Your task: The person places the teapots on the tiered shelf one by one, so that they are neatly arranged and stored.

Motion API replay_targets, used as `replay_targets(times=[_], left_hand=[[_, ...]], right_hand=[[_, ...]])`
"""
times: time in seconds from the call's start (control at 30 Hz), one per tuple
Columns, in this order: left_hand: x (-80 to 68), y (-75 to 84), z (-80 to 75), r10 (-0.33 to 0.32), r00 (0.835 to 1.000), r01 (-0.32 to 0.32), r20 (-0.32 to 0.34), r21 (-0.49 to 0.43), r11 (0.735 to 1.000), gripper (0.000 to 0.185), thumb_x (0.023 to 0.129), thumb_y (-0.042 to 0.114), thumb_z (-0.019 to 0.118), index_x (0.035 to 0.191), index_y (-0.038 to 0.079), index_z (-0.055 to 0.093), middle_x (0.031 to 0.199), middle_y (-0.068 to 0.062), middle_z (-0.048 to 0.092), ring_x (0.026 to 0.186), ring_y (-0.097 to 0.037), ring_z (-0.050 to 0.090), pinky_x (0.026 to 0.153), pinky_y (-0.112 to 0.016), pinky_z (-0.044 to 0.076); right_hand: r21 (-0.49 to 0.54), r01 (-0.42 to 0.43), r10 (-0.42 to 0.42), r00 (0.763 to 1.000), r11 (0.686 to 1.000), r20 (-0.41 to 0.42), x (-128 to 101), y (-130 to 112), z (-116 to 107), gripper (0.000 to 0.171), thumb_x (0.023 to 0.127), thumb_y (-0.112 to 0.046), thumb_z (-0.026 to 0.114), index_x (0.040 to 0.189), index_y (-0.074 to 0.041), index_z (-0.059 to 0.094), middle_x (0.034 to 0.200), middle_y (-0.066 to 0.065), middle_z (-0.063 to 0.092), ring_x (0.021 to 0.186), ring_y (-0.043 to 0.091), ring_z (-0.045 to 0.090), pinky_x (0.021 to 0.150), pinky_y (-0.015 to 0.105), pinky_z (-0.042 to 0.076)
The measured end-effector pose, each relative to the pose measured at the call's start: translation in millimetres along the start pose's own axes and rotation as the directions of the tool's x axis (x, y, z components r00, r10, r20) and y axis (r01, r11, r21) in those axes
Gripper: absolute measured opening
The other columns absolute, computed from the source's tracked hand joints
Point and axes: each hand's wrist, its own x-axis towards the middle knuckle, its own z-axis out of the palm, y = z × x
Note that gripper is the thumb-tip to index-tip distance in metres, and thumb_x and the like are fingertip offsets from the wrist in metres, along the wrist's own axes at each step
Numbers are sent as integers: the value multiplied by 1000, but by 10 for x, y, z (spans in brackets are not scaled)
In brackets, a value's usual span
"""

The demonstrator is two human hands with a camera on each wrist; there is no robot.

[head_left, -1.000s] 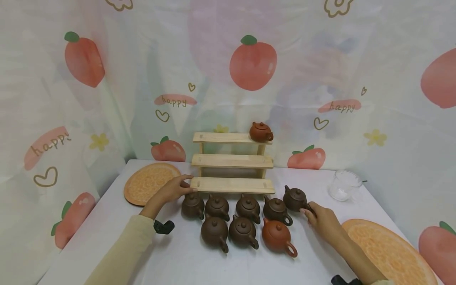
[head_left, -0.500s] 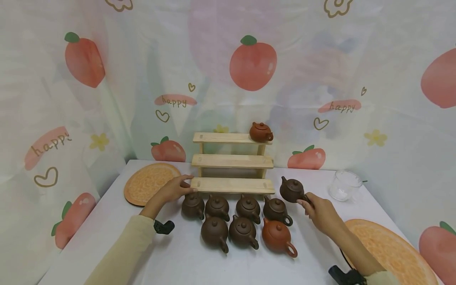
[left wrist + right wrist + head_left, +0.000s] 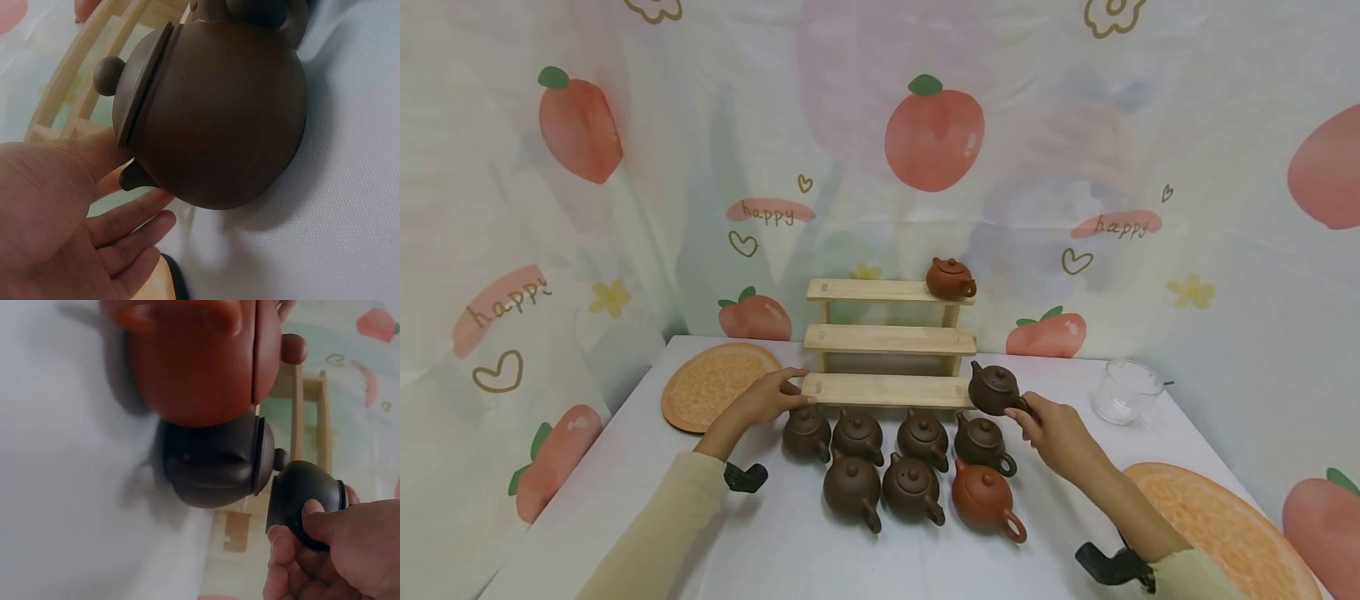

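Observation:
My right hand (image 3: 1063,437) grips a dark brown teapot (image 3: 994,389) by its handle, holding it in the air at the right end of the lowest board of the three-tier wooden rack (image 3: 887,388). In the right wrist view, the thumb lies against this teapot (image 3: 299,497). My left hand (image 3: 767,398) holds the left end of the same board between thumb and index finger; the other fingers are loose in the left wrist view, where a dark teapot (image 3: 219,119) hides the thumb and index tips. A red-brown teapot (image 3: 950,279) sits at the right of the top board.
Several dark teapots (image 3: 912,487) and one orange-red teapot (image 3: 983,498) stand in two rows before the rack. Round orange-patterned mats lie at left (image 3: 715,379) and right (image 3: 1217,525). A clear glass cup (image 3: 1126,392) stands at the right. Patterned cloth hangs behind.
My right hand has lifted the dark teapot off the table and carried it leftward to the lowest board's right end. The left hand has stayed in place.

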Motion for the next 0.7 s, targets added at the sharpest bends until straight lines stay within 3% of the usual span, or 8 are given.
replay_targets(times=[0.7], left_hand=[[12, -10, 17, -12, 1000, 12, -4, 1, 1000, 66, 101, 34, 74, 155, 5, 51, 131, -28, 69, 126, -43, 65, 97, -55, 55]], right_hand=[[39, 99, -100, 995, 994, 10, 578, -536, 167, 20, 106, -18, 66, 89, -8, 61, 65, -1, 55, 60, 13, 50, 59, 32, 40]])
